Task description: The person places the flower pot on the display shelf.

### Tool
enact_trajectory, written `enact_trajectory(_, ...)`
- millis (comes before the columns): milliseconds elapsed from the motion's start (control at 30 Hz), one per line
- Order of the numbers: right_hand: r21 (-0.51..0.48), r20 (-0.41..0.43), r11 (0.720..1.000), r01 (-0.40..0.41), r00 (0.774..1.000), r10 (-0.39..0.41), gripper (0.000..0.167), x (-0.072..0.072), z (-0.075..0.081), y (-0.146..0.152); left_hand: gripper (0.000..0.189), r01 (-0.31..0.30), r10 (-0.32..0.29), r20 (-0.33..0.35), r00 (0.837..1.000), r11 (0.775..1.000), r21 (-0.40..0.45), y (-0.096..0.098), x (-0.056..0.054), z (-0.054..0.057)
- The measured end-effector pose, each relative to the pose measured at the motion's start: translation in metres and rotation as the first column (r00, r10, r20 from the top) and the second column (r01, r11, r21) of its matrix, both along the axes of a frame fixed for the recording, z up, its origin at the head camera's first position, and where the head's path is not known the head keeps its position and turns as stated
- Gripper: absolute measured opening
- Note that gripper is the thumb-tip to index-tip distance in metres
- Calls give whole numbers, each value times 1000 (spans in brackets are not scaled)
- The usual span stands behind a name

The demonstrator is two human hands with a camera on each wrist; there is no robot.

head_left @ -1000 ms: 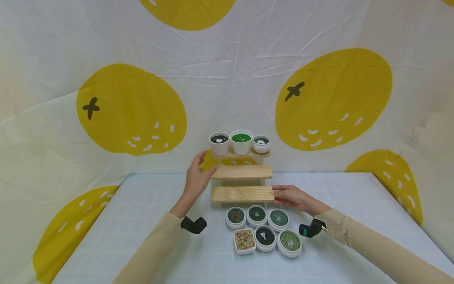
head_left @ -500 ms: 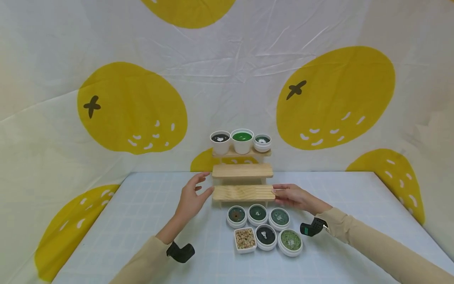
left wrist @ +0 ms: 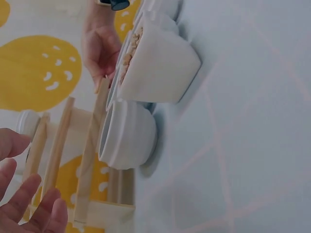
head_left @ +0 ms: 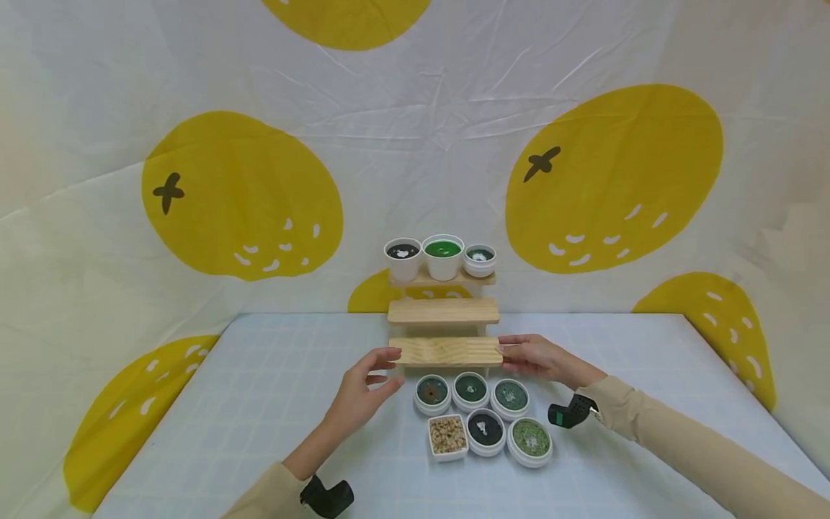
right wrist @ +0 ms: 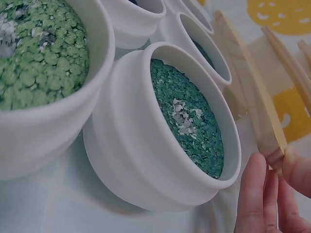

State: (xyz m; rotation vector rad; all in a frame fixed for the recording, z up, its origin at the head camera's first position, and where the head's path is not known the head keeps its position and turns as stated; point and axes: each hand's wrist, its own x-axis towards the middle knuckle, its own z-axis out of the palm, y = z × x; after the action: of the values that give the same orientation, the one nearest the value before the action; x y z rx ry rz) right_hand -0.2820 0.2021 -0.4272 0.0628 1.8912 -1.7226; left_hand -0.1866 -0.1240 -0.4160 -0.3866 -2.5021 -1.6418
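A three-tier wooden display stand point(head_left: 447, 352) stands mid-table. My right hand point(head_left: 538, 359) pinches the right end of its lowest board; in the right wrist view the thumb point(right wrist: 300, 170) lies against the board's end, fingers on the other side. Near the board's left end is my left hand point(head_left: 363, 389), fingers spread and loosely bent, holding nothing; whether its fingertips touch the board, I cannot tell. Just in front of the stand sit several small round white pots point(right wrist: 126, 126) with dark or green fill, plus a square white pot point(left wrist: 160, 63) of tan bits.
On the top tier are a white cup with dark fill point(head_left: 403, 268), a white cup with bright green fill point(head_left: 444, 268) and a smaller white pot point(head_left: 479, 268). A pale checked cloth point(head_left: 214, 432) covers the table. Behind hangs a fabric backdrop point(head_left: 415, 144) with yellow fruit shapes.
My left hand has moved down and toward me, from beside the middle tier to the lowest board's left end. The right hand has stayed at the board's right end.
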Motion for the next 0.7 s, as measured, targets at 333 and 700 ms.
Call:
enact_trajectory(333, -30, -4, 1000, -11, 1000, 10, 60, 0, 0, 0, 43, 154, -158, 102, 982, 987, 49, -1, 13, -23)
enact_trajectory(700, -23, -15, 1000, -11, 1000, 11, 61, 0, 1, -1, 48, 232, -242, 150, 959, 969, 84, 5, 25, -34)
